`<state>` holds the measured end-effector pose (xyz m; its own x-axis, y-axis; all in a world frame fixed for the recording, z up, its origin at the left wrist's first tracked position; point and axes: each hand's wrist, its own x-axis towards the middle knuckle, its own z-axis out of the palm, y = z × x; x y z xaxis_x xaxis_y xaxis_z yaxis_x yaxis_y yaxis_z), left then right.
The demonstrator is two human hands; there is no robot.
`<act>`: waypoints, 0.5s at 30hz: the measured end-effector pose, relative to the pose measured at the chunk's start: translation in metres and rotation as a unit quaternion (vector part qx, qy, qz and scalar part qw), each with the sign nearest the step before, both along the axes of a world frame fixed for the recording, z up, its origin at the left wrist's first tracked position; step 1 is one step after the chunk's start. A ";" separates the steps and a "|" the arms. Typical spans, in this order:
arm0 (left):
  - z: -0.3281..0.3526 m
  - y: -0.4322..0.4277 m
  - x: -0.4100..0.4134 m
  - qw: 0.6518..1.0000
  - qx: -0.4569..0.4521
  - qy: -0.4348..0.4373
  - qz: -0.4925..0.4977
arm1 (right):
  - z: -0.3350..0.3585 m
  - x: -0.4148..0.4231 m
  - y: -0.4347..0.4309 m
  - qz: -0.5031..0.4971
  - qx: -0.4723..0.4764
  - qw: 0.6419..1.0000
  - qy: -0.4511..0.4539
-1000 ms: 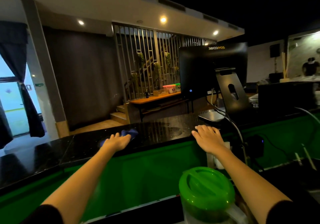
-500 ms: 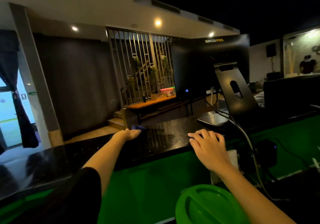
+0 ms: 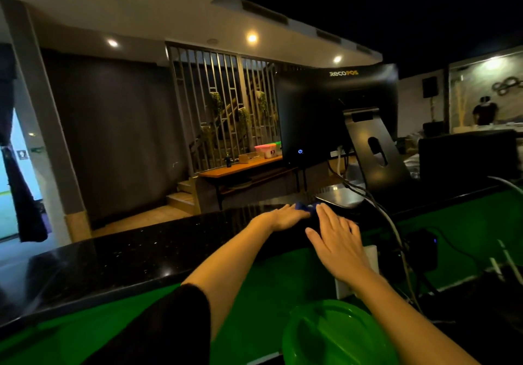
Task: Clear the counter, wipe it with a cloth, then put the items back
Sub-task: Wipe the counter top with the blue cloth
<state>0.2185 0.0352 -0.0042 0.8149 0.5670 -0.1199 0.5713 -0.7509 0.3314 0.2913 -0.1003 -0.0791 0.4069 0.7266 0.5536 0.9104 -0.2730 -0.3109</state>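
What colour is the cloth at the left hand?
Blue. The head view shows the cloth at the left hand.

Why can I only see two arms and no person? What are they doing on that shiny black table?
The camera sits on the person's head and looks forward and down, so you see only their own arms. The left hand presses a blue cloth flat on the black counter, to wipe it. The right hand is spread open beside it, holding nothing. The big dark thing standing on the counter is the back of a screen. The round green lid at the bottom is closer to the camera.
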 end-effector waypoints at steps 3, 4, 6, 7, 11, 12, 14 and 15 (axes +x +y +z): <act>-0.004 0.002 -0.033 0.999 -0.025 -0.029 0.002 | 0.005 0.001 -0.004 -0.003 -0.038 0.999 0.011; -0.006 0.011 -0.047 0.998 -0.043 -0.045 -0.005 | 0.006 0.000 -0.005 -0.003 -0.047 0.999 0.015; -0.003 0.030 -0.074 0.996 -0.055 -0.052 0.044 | 0.011 -0.001 -0.009 0.002 -0.064 0.998 0.023; -0.003 0.041 -0.083 0.994 -0.042 -0.051 0.088 | 0.013 -0.003 -0.010 0.004 -0.073 0.997 0.026; -0.007 0.048 -0.090 0.985 0.016 -0.010 0.170 | 0.019 -0.008 -0.011 0.011 -0.093 0.995 0.045; -0.005 0.037 -0.085 0.986 0.026 -0.003 0.165 | 0.020 -0.009 -0.012 0.011 -0.093 0.994 0.048; -0.003 0.014 -0.069 0.991 0.042 -0.012 0.128 | 0.022 -0.009 -0.012 0.012 -0.092 0.994 0.054; -0.001 -0.001 -0.061 0.993 0.052 -0.010 0.104 | 0.023 -0.010 -0.013 0.013 -0.091 0.994 0.059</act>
